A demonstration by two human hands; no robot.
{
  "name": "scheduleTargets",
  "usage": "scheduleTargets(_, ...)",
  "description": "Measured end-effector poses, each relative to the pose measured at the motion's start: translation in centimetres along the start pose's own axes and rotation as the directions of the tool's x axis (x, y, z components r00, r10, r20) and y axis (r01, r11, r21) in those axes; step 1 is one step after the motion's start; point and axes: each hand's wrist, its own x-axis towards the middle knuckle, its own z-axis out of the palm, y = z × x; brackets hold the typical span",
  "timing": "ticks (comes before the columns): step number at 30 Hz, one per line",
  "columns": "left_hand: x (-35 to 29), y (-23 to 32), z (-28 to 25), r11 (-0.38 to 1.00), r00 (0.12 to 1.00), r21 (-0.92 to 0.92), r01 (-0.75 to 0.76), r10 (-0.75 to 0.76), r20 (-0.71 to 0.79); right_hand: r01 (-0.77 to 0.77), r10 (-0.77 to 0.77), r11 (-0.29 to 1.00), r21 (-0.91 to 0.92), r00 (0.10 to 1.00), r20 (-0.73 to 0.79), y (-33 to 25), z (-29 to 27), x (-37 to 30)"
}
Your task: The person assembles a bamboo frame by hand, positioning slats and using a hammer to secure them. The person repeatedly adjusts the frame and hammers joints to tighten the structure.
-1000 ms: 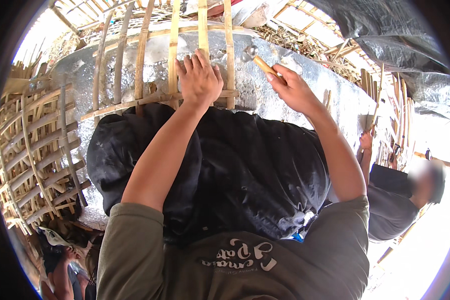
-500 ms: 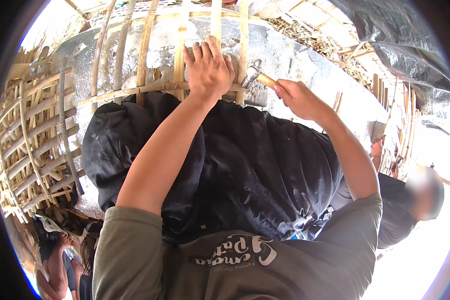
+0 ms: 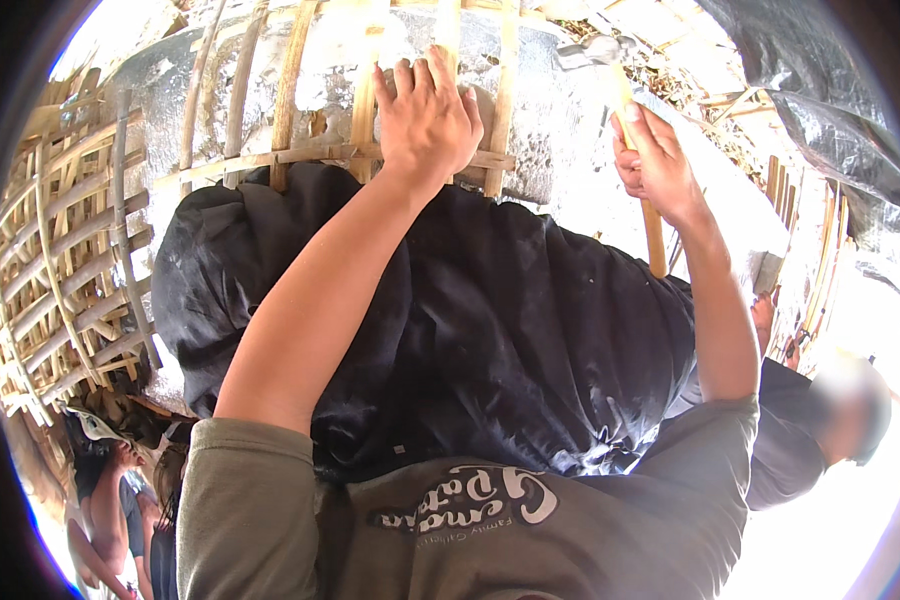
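My left hand (image 3: pixel 425 125) lies flat with fingers stretched out across the bamboo slats of a lattice frame (image 3: pixel 288 95). A thin bamboo crosspiece (image 3: pixel 495 160) runs under its palm and ends just to the right of it. My right hand (image 3: pixel 660 165) is wrapped round the wooden handle of a hammer (image 3: pixel 595 52), raised to the right of the frame. The metal hammer head points up and away, apart from the bamboo. Beneath the frame is a pale, worn grey surface (image 3: pixel 560 120).
A woven bamboo panel (image 3: pixel 60 280) stands at the left. Dark cloth (image 3: pixel 530 330) covers my legs below the frame. One person (image 3: pixel 790 430) sits close at the right, another (image 3: pixel 110 500) at the lower left. Black plastic sheeting (image 3: pixel 820 90) and bamboo strips (image 3: pixel 825 240) lie at the right.
My right hand has lifted the hammer up and to the right, away from the crosspiece end where its head was. The left hand stays on the slats, slightly shifted in view.
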Motion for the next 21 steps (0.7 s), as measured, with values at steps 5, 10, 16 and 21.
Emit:
scheduleTargets(5,-0.2,-0.3,0.8,0.999,0.995,0.018,-0.027,0.028,-0.095,0.119,-0.046,0.903,-0.413,0.982,0.181,1.5,1.9,0.8)
scheduleTargets(10,0.1,-0.3,0.7,0.999,0.994,-0.006,-0.032,0.031,-0.105,0.072,-0.062,0.958,-0.278,0.997,0.044,1.6,1.1,0.4)
scheduleTargets(16,-0.3,-0.2,0.8,1.0,0.992,-0.009,-0.015,0.014,-0.123,0.028,-0.032,0.977,-0.211,0.999,-0.017,0.4,1.0,-0.4)
scheduleTargets(21,-0.1,0.0,0.7,0.998,0.992,0.03,-0.052,0.055,-0.113,0.306,-0.145,0.705,-0.64,0.946,0.291,2.6,2.3,0.2)
